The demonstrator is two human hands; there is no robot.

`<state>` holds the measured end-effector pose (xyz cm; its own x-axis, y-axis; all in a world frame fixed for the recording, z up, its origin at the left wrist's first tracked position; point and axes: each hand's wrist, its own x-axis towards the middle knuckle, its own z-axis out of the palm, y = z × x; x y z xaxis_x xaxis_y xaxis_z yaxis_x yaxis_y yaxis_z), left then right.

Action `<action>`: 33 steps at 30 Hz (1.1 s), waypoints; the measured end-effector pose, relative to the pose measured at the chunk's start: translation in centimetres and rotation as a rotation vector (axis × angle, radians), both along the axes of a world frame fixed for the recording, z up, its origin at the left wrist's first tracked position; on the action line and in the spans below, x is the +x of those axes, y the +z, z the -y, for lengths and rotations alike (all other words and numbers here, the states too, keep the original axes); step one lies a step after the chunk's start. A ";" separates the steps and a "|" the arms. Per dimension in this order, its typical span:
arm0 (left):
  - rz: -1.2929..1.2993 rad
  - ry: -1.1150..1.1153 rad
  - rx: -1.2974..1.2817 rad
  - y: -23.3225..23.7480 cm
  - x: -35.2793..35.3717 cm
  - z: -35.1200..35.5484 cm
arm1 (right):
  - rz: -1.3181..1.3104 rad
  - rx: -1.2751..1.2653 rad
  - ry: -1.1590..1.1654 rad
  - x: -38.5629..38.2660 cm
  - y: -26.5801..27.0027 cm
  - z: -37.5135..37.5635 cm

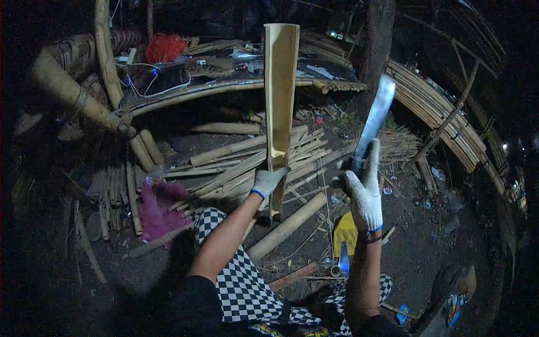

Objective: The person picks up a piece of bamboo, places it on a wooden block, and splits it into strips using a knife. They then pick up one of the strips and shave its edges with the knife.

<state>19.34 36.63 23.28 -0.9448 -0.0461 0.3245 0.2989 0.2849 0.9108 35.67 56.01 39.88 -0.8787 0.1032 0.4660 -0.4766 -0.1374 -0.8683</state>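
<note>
Left grip (268,181) clamped on one bamboo half (280,95); right grip (366,197) round one machete (377,109).

I take this for a rough workshop for bamboo, seemingly open-air and dimly lit: I can see a bare brown earth floor (412,236), a thick brown tree trunk (377,45), a long platform edged with round tan bamboo poles (224,86), stacked long pale bamboo slats (441,115), scattered cut tan bamboo pieces (230,151), a broad silvery steel blade (377,109) and a hollow split length of pale bamboo (281,84).
</note>
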 end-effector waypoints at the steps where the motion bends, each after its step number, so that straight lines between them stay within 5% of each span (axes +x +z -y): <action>1: -0.043 0.058 -0.198 -0.3 -0.7 -0.1 | 0.017 0.121 -0.121 0.3 1.2 0.2; 4: -0.121 -0.181 0.376 -2.9 -2.5 -0.1 | 0.062 0.283 -0.308 -0.1 3.3 0.7; 5: -0.122 -0.186 0.374 -3.1 -2.5 -0.1 | 0.090 0.329 -0.366 -0.4 3.9 0.9; 7: -0.112 0.019 -0.075 0.9 0.8 0.2 | 0.048 0.331 -0.416 -0.7 5.3 1.5; 10: -0.070 -0.092 0.190 0.7 1.5 -0.5 | 0.086 0.457 -0.321 -0.9 8.0 1.4; 11: 0.108 -0.055 -0.029 1.4 1.9 0.1 | 0.007 0.455 -0.290 -0.6 8.9 2.1; 14: 0.166 -0.089 -0.036 2.3 2.6 0.2 | -0.261 0.609 -0.503 -1.1 11.1 3.4; 16: 0.168 -0.047 -0.039 1.8 2.3 -0.3 | -0.056 0.518 -0.413 0.6 14.5 5.3; 18: 0.059 -0.021 0.021 0.3 1.2 -0.8 | -0.186 0.579 -0.364 -0.9 15.9 4.8; 20: 0.218 -0.018 -0.067 -0.9 0.2 -1.0 | -0.466 0.756 -0.422 -4.1 16.6 3.4; 27: 0.063 -0.037 0.034 -0.9 0.5 -1.7 | -0.430 0.739 -0.501 -6.2 19.4 6.3; 33: 0.190 0.060 -0.106 -3.3 -1.1 -2.5 | -0.439 0.938 -0.598 -7.9 19.4 7.6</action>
<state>18.19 39.17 19.94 -0.9860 -0.0793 0.1466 0.1039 0.3946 0.9129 27.82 48.45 59.28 -0.5540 -0.0989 0.8266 -0.5301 0.8075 -0.2587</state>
